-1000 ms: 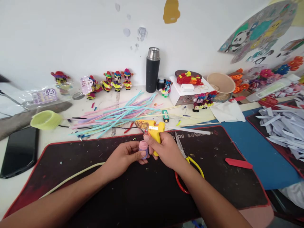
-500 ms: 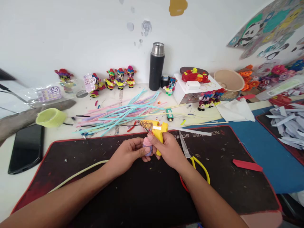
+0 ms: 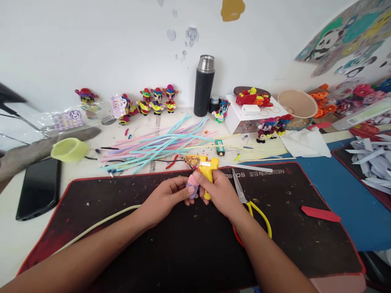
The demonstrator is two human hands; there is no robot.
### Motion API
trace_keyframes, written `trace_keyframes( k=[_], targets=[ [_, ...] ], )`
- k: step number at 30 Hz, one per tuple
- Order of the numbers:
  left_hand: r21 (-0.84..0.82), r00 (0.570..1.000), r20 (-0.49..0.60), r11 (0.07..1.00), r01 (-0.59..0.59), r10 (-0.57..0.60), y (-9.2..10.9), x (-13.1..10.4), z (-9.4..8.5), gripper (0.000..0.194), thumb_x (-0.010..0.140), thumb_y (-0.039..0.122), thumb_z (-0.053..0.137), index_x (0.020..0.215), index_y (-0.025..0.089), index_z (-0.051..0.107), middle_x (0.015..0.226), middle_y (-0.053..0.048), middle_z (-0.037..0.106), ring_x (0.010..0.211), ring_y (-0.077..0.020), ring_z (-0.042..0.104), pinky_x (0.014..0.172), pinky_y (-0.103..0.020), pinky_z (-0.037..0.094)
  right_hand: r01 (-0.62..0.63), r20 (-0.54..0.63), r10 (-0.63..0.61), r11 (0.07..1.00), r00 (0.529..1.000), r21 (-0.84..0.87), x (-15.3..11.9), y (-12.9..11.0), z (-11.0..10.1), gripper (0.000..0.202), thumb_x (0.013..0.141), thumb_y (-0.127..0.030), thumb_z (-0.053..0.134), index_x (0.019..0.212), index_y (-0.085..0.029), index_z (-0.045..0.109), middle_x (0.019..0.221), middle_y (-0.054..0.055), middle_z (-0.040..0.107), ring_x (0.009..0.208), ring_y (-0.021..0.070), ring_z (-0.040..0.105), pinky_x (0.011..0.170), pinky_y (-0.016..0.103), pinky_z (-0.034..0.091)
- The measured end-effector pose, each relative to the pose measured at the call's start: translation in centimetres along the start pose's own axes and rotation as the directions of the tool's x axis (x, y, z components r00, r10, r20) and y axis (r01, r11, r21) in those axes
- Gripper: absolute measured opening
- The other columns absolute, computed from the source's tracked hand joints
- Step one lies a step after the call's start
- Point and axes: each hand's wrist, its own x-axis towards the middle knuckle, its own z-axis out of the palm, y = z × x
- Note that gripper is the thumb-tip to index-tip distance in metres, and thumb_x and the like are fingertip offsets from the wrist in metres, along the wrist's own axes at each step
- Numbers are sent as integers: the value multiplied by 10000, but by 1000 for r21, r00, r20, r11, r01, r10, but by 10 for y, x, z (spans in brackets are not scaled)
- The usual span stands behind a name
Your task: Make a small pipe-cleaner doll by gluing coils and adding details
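Head view: two bare hands meet above a black desk mat (image 3: 174, 248) with a red edge. The left hand (image 3: 165, 197) is closed on a small pink-and-purple piece (image 3: 192, 181), pinching it with the thumb at the front; the pink part is uppermost and the purple part lies below. The right hand (image 3: 222, 189) is wrapped around the handle of a yellow glue gun (image 3: 209, 163), whose stained nozzle points left, above and beyond the piece. The right thumb lies close to the pink part; whether it touches cannot be told.

To the right of the gun, a pale stick (image 3: 252, 167) lies along the far edge of the mat. Scissors (image 3: 241, 195) with one yellow and one red handle loop rest on the mat, partly covered by the right forearm; a red strip (image 3: 320, 213) lies farther right. A pale green stem (image 3: 100, 223) runs out from the left forearm.

Beyond the mat, a heap of pastel fuzzy stems (image 3: 165, 142) spreads over the white desk, with a green lighter-like object (image 3: 220, 147) near its right end. A black flask (image 3: 204, 89) stands upright by the wall, small colourful dolls (image 3: 157, 101) to its left and a white box (image 3: 244, 116) to its right. A phone (image 3: 38, 189) lies at far left.
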Motion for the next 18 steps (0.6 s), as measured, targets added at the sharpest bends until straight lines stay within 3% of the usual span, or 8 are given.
trace_keyframes(
  k=[11,18],
  targets=[
    [-82,998,-62,997,10,-15,-7,1,1,336,910,467,792,988,145,732,915,-61,739,802,-175,641,754,-304,511,-7,17,7,1000,1000,-7,-1,0,1,468,907,-656,686,794,-207,615,556,-58,578,398,96,504,403,212,390],
    [-175,991,-130,985,0,-24,-9,1,3,457,832,415,892,1005,202,526,823,-19,746,773,-180,702,710,-295,533,-16,86,15,1000,996,20,-3,-2,2,402,899,-595,742,902,-202,656,566,-72,581,409,93,503,410,197,401]
  ],
)
